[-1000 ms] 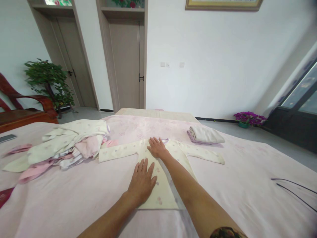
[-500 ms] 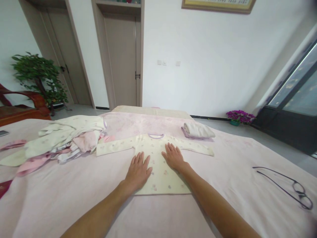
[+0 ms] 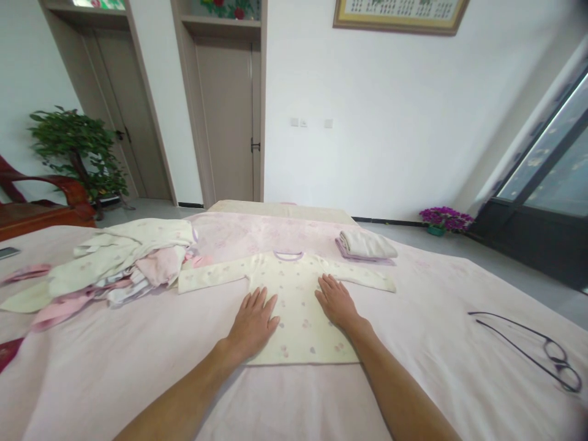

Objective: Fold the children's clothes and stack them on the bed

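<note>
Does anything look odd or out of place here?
Nothing looks spilled or damaged, and the shirt lies flat. The eyeglasses, unfolded on the pink cloth, seem out of place; the clothes pile at left is jumbled, unlike the folded stack.

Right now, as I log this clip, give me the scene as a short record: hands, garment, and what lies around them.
Left hand: palm down on the shirt's left side
Right hand: palm down on its right side
Shirt: spread flat, sleeves out, purple neckline away from the person
Left of shirt: loose clothes pile; phone beyond it, at the picture's edge
Right of shirt: folded clothes; glasses, nearer the person
Surface: pale pink cloth
</note>
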A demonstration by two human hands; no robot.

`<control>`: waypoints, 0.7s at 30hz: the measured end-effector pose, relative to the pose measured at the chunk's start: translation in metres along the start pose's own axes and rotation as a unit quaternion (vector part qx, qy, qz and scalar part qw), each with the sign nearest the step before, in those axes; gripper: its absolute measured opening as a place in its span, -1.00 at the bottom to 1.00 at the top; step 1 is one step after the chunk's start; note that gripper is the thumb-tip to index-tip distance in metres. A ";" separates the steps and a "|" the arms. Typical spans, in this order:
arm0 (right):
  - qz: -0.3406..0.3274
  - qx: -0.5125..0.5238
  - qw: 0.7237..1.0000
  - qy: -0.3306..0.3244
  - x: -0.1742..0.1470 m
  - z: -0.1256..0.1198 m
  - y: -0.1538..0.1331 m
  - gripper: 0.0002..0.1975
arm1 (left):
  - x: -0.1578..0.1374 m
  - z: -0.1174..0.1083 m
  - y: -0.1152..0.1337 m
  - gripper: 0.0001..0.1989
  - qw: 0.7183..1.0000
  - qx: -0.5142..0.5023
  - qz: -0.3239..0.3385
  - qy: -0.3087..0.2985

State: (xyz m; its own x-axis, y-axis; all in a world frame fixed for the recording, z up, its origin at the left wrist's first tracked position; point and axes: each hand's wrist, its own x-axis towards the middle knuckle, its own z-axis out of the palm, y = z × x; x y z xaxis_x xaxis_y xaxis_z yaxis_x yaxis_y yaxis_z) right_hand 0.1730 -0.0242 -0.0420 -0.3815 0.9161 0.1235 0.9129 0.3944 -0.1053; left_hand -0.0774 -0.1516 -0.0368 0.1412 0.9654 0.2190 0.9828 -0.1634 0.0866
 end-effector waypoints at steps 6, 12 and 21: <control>-0.001 0.002 1.000 0.000 0.001 0.000 0.001 -0.42 | 0.000 -0.001 0.001 -0.51 1.000 -0.011 0.012 0.014; 0.000 -0.006 1.000 -0.004 0.001 0.000 0.001 -0.41 | 0.000 0.002 0.000 -0.52 0.999 -0.015 0.016 0.023; -0.005 -0.002 1.000 0.007 -0.001 -0.002 0.001 -0.43 | 0.001 0.003 0.000 -0.52 0.999 -0.014 0.019 0.022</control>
State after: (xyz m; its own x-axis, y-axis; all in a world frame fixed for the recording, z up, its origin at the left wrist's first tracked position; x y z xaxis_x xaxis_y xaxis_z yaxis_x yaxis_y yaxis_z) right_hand 0.1746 -0.0246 -0.0407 -0.3891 0.9108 0.1381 0.9093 0.4037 -0.1008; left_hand -0.0774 -0.1502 -0.0397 0.1717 0.9490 0.2644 0.9731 -0.2052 0.1045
